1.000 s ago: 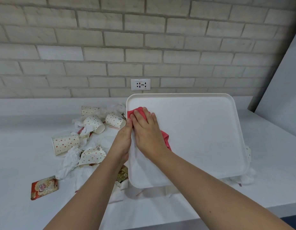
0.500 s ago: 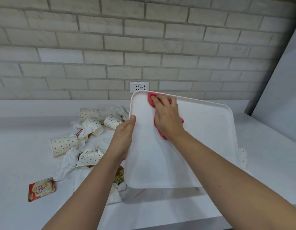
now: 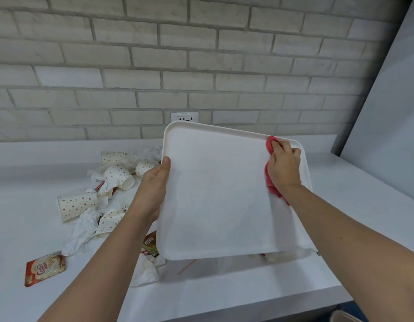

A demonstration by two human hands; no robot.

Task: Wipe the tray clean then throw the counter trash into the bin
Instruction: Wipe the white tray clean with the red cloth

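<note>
Our left hand grips the left edge of the tray, thumb on top and fingers hidden under it. Our right hand is closed on a red cloth and presses it into the far right corner of the tray. The tray is lifted off the counter and tipped, far edge higher, its long side running across from one hand to the other. So the rest of the tray lies toward us and left of the cloth, and we think the next rub goes that way. The trash lies on the counter to the left, partly under the tray, nearer our left hand: dotted paper cups, crumpled tissues and a coffee packet. The counter is white. Behind it stands a pale brick wall with a socket. We cannot spot a bin for sure.
</note>
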